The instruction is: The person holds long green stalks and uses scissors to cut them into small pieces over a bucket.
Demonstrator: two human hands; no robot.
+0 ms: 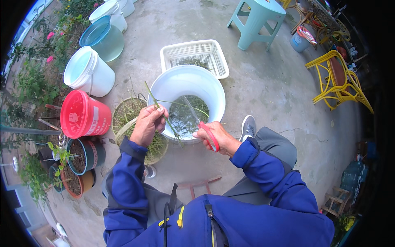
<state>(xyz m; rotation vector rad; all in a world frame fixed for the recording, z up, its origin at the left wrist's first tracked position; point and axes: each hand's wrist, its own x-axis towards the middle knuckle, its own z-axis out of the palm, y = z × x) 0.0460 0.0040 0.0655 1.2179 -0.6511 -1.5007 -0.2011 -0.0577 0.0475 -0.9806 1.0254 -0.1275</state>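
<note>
Pinched in the fingers of my left hand is a thin green plant stem with a side shoot reaching right. My right hand grips red-handled scissors, their blades pointing up and left over a big white tub. Cut green bits cover the tub's bottom. Both hands are at the tub's near rim. Left of the tub, partly behind my left hand, a woven basket holds many long green stems. Whether the scissor blades are parted is hard to make out.
A white plastic basket with green bits stands behind the tub. Along the left are a red bucket, a white bucket, a blue-rimmed bucket and plant pots. A light-blue stool and yellow chair stand to the right.
</note>
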